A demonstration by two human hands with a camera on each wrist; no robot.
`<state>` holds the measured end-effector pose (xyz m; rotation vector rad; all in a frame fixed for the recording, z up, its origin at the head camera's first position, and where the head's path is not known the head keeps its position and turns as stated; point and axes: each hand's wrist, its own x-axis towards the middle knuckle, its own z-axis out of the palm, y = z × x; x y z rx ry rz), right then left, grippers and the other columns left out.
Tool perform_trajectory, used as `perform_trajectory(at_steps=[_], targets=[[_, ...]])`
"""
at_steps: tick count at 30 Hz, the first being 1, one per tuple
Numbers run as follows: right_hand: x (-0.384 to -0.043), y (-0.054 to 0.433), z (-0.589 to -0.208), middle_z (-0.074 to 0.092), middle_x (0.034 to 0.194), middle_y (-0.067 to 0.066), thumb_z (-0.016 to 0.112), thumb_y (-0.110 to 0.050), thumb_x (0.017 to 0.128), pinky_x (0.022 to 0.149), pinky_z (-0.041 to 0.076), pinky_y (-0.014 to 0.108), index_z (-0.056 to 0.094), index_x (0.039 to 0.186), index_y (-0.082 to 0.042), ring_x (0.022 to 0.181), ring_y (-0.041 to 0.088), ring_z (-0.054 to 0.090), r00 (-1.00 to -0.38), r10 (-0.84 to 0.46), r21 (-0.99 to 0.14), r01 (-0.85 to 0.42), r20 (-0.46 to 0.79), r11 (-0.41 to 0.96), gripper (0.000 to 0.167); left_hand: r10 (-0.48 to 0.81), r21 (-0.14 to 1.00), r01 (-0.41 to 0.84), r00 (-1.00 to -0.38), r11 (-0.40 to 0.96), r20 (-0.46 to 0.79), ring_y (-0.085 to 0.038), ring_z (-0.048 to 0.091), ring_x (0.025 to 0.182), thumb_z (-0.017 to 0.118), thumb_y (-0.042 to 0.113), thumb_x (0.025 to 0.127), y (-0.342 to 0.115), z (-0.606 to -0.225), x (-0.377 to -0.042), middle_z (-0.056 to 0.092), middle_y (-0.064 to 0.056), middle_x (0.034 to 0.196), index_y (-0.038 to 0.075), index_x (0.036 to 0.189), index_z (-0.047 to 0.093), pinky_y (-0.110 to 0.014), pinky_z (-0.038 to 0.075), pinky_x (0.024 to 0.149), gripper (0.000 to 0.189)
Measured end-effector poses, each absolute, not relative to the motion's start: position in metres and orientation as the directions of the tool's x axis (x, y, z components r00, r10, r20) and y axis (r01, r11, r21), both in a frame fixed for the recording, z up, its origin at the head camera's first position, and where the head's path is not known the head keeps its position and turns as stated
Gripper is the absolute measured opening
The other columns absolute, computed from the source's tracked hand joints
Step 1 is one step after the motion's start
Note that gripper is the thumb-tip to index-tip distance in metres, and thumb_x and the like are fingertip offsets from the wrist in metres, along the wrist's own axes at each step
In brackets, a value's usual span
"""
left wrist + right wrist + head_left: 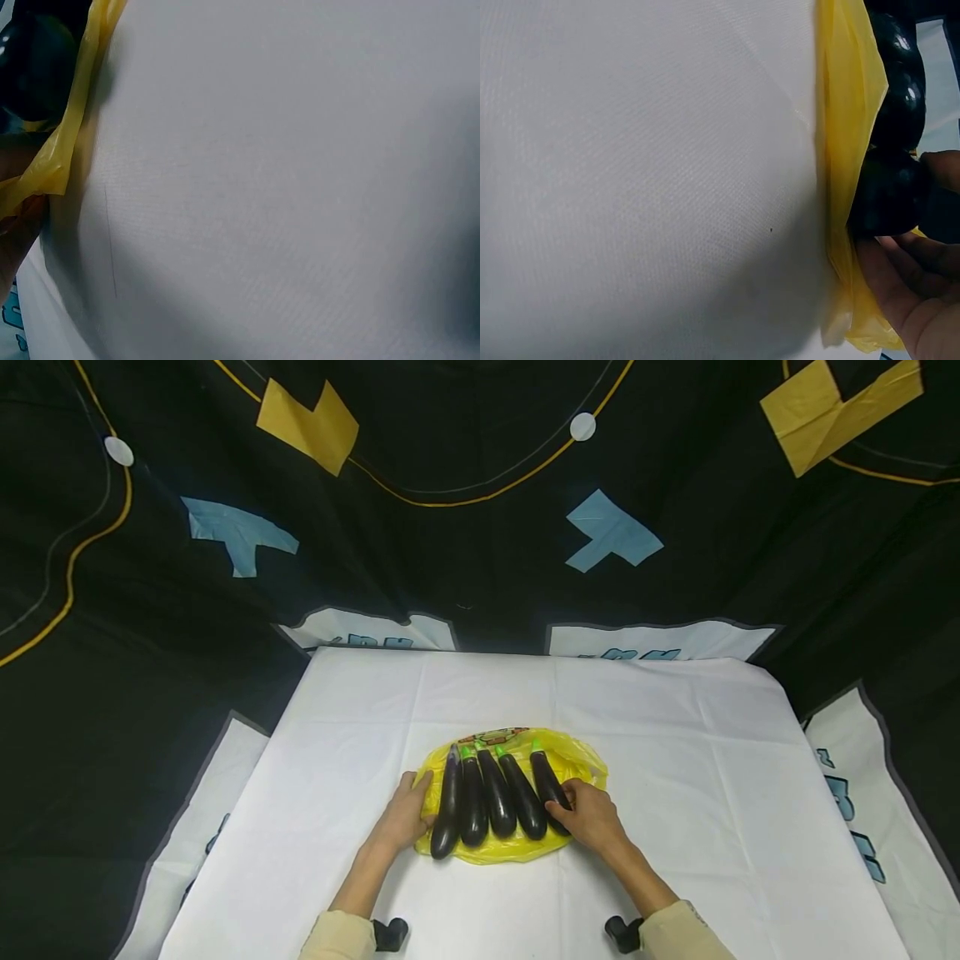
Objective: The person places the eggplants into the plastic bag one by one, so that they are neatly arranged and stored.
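Several dark purple eggplants (498, 797) lie side by side on a crumpled yellow plastic bag (585, 760), their stem ends pointing away from me. My right hand (592, 818) grips the lower end of the rightmost eggplant (546, 777). In the right wrist view, that hand's thumb and fingers lie on either side of a dark eggplant end (889, 195). At the bag's left edge, my left hand (405, 814) pinches the yellow plastic beside the leftmost eggplant (447, 810). The left wrist view shows only part of this hand, with the bag's edge (64, 150) between its digits.
A white cloth covers the table (360, 710) around the bag. Black curtains (450, 568) with taped paper shapes hang behind and at the sides. White printed panels (660, 639) show along the table's far edge.
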<state>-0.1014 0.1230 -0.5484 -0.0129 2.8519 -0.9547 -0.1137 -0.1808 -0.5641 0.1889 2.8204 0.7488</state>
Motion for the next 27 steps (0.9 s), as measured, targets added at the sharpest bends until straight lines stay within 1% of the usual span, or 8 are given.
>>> perform_trajectory(at_steps=[9, 12, 16, 19, 23, 27], targets=[[-0.1, 0.126, -0.547, 0.057, 0.074, 0.0, 0.073, -0.032, 0.082, 0.057, 0.046, 0.029, 0.065, 0.102, -0.001, 0.066, 0.013, 0.051, -0.991, -0.056, -0.6, 0.026, -0.118, 0.799, 0.039, 0.188, 0.484, 0.09, -0.97, 0.87, -0.158, -0.031, 0.048, 0.118, 0.076, 0.009, 0.078, -0.183, -0.565, -0.113, 0.039, -0.021, 0.132, -0.002, 0.144, 0.035, -0.043, 0.042, 0.103, 0.078], [-0.1, 0.127, -0.546, 0.06, 0.076, 0.001, 0.073, -0.032, 0.082, 0.059, 0.049, 0.031, 0.065, 0.103, 0.0, 0.069, 0.014, 0.054, -0.991, -0.053, -0.601, 0.031, -0.122, 0.799, 0.039, 0.2, 0.473, 0.109, -0.969, 0.874, -0.146, -0.03, 0.049, 0.114, 0.076, 0.01, 0.078, -0.183, -0.565, -0.113, 0.039, -0.022, 0.13, -0.003, 0.144, 0.035, -0.042, 0.043, 0.102, 0.078], [-0.1, 0.127, -0.545, 0.064, 0.082, 0.003, 0.073, -0.032, 0.082, 0.065, 0.053, 0.035, 0.065, 0.105, 0.001, 0.076, 0.016, 0.06, -0.991, -0.05, -0.603, 0.034, -0.122, 0.797, 0.041, 0.207, 0.46, 0.123, -0.969, 0.88, -0.136, -0.028, 0.049, 0.111, 0.076, 0.01, 0.079, -0.184, -0.564, -0.113, 0.04, -0.021, 0.128, -0.002, 0.144, 0.035, -0.041, 0.045, 0.1, 0.078], [-0.1, 0.128, -0.544, 0.064, 0.083, 0.003, 0.074, -0.031, 0.082, 0.069, 0.054, 0.037, 0.065, 0.104, 0.0, 0.078, 0.017, 0.061, -0.992, -0.048, -0.604, 0.033, -0.118, 0.796, 0.039, 0.211, 0.457, 0.131, -0.969, 0.88, -0.127, -0.027, 0.049, 0.109, 0.076, 0.01, 0.079, -0.185, -0.564, -0.112, 0.04, -0.021, 0.128, -0.002, 0.144, 0.035, -0.041, 0.045, 0.1, 0.078], [-0.1, 0.128, -0.541, 0.063, 0.082, 0.002, 0.074, -0.031, 0.082, 0.069, 0.054, 0.038, 0.066, 0.102, -0.001, 0.077, 0.017, 0.06, -0.993, -0.047, -0.61, 0.029, -0.108, 0.792, 0.037, 0.22, 0.455, 0.148, -0.969, 0.878, -0.11, -0.028, 0.049, 0.109, 0.076, 0.01, 0.079, -0.186, -0.564, -0.111, 0.04, -0.022, 0.127, -0.003, 0.143, 0.036, -0.042, 0.045, 0.1, 0.077], [-0.098, 0.13, -0.537, 0.065, 0.083, 0.003, 0.074, -0.031, 0.082, 0.068, 0.055, 0.037, 0.066, 0.104, 0.001, 0.077, 0.016, 0.061, -0.994, -0.044, -0.629, 0.032, -0.104, 0.777, 0.039, 0.22, 0.456, 0.153, -0.971, 0.877, -0.097, -0.028, 0.049, 0.111, 0.076, 0.011, 0.078, -0.188, -0.563, -0.109, 0.041, -0.021, 0.127, -0.001, 0.144, 0.036, -0.041, 0.045, 0.1, 0.078]])
